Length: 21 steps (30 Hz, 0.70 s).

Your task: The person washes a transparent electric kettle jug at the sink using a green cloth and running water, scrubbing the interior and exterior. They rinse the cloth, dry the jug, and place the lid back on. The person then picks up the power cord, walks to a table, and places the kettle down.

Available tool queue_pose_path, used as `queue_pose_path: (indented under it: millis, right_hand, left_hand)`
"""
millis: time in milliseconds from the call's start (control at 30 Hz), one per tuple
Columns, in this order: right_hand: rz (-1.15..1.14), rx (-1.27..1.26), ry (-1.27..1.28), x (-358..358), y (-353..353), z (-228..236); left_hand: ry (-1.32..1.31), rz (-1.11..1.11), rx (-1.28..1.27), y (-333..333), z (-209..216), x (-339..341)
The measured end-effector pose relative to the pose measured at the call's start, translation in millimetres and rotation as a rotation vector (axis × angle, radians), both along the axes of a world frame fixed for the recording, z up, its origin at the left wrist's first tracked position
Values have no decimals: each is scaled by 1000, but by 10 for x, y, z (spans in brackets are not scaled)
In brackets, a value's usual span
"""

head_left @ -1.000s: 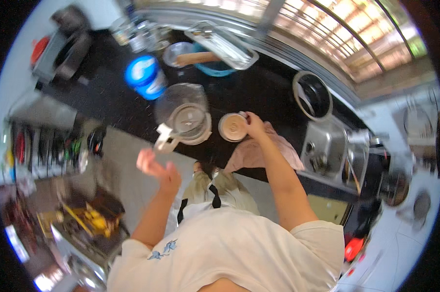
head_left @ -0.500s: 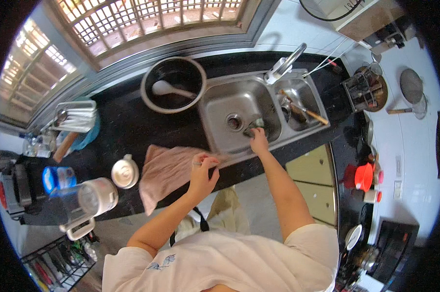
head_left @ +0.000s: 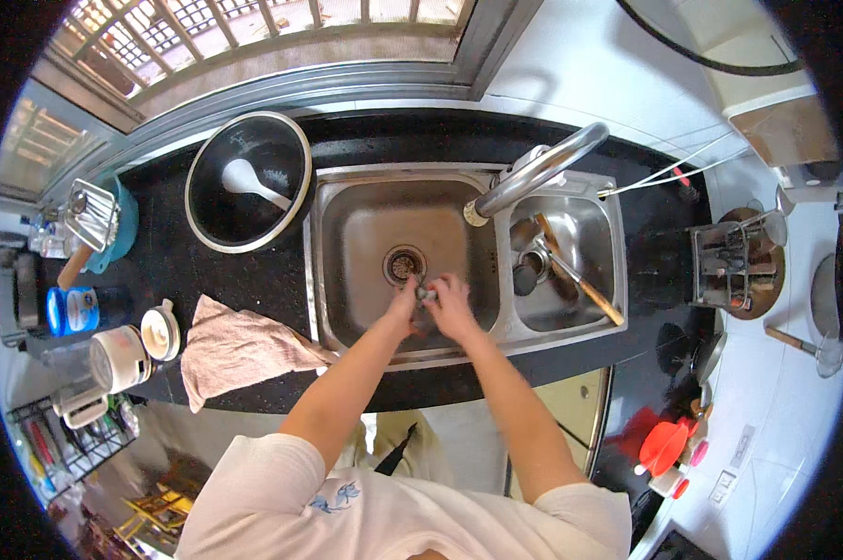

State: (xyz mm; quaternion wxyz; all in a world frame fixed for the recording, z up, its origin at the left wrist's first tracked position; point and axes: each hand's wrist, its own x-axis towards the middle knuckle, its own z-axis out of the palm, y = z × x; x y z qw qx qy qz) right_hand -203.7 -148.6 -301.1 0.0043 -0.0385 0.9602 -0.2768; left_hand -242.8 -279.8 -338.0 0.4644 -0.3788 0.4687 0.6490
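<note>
Both my hands are low over the large left basin of the steel sink point(head_left: 356, 224), just on the near side of its drain point(head_left: 404, 265). Between them is a small grey-green scrap point(head_left: 424, 292), perhaps a scrubber or rag; its kind is unclear. My left hand point(head_left: 404, 306) is closed on its left side, and my right hand point(head_left: 450, 304) pinches it from the right. The fingertips are partly hidden. To the right of my hands, the smaller basin point(head_left: 580, 210) holds a wooden-handled utensil point(head_left: 585, 285) and a dark round piece point(head_left: 525, 279).
A curved faucet point(head_left: 543, 173) reaches over the divider. Left of the sink stand a large dark pot point(head_left: 207, 201) with a white ladle point(head_left: 246, 177), a pinkish-brown cloth point(head_left: 239, 350), a blender jug point(head_left: 95, 369) and its lid point(head_left: 160, 333). A utensil rack point(head_left: 720, 266) stands right.
My left hand has moved from above the cloth by the sink edge into the basin, joining my right hand at the grey-green scrap. The view has shifted, bringing the sink nearer the middle.
</note>
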Motion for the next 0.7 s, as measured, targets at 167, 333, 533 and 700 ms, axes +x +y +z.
queue_pose_path:
  millis: [167, 333, 533, 700]
  right_hand:
    - [-76, -449, -93, 10, -112, 725]
    - [-362, -613, -2, -357, 315, 1085]
    - [-1036, -1401, 273, -1712, 1790, 689]
    - [-1161, -1374, 304, -1984, 2085, 221]
  left_hand:
    - [8, 207, 116, 142, 61, -136]
    - [87, 398, 279, 290, 1277, -434]
    - [367, 504, 362, 547, 1554, -675]
    - [390, 545, 466, 502, 1656, -728]
